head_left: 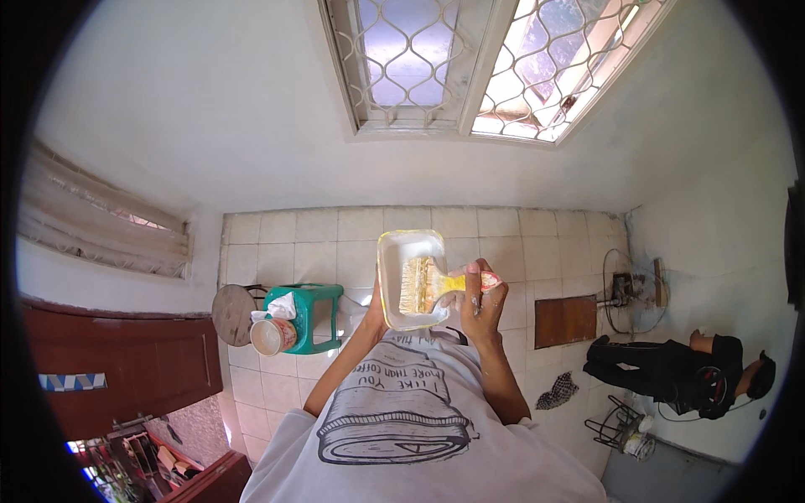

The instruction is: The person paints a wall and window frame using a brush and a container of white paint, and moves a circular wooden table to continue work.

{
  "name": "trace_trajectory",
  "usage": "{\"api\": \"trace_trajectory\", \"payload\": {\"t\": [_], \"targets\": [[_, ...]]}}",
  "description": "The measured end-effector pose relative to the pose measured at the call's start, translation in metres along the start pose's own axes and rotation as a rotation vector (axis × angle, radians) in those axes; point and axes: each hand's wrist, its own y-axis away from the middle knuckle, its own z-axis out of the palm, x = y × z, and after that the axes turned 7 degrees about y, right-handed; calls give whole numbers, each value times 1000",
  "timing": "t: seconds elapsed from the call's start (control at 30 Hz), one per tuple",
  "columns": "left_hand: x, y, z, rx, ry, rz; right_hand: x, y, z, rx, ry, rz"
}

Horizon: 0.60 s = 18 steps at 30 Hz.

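Note:
In front of my chest I hold a white rectangular paint tray point(401, 243) with a yellow-stained rim. My left hand point(376, 307) is closed round its left side, and the fingers are partly hidden behind it. A wide paintbrush point(424, 285) lies across the tray, its pale bristles to the left over the inside. My right hand point(484, 312) grips the yellow handle, and its fingers have whitish smears. Whether the bristles touch the tray's bottom I cannot tell.
Left, a green plastic stool point(324, 292) carries a tub point(270, 337) and a white crumpled cloth point(283, 306). A round wooden seat point(237, 315) stands beside it. Ahead is a white wall with a grilled window point(470, 67). Right are a brown board point(565, 322), a rag point(557, 391) and a person in black point(713, 373).

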Motion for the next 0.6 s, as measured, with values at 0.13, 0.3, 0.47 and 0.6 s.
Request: {"api": "trace_trajectory", "payload": {"t": [0.13,0.3,0.47,0.6], "targets": [[-3,-6,-19,76,-42,2,1,0,0,51,18,-56],[-5,-11,-44,159,-90,2,-2,3,1,44,-34,-35],[-11,-6,-16,180,-85,29,0,2,1,7,115,-71],[-9,-7,-25,79,-52,0,0,6,5,7,69,-104]]}}
